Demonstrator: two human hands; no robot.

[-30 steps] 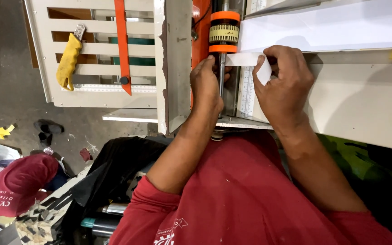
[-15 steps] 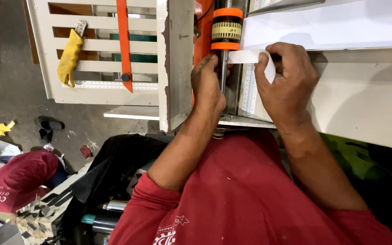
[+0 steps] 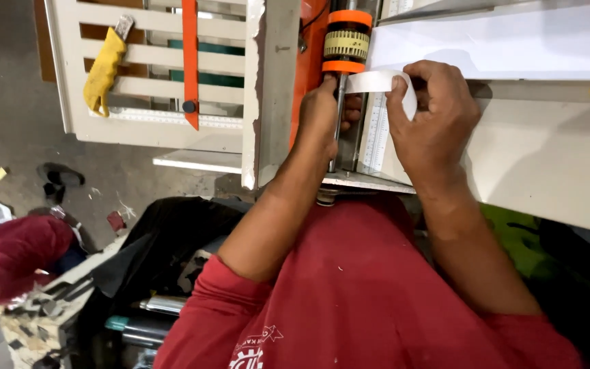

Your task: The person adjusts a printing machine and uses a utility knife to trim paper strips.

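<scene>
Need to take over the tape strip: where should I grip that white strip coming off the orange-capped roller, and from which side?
Grip the white strip at its free curled end, right of the roller, probably coming from the right. The right hand already pinches it there, while the left hand crowds the rod below the roller.

Paper strip [image 3: 377,82] between both hands, below roller [image 3: 347,42]
</scene>
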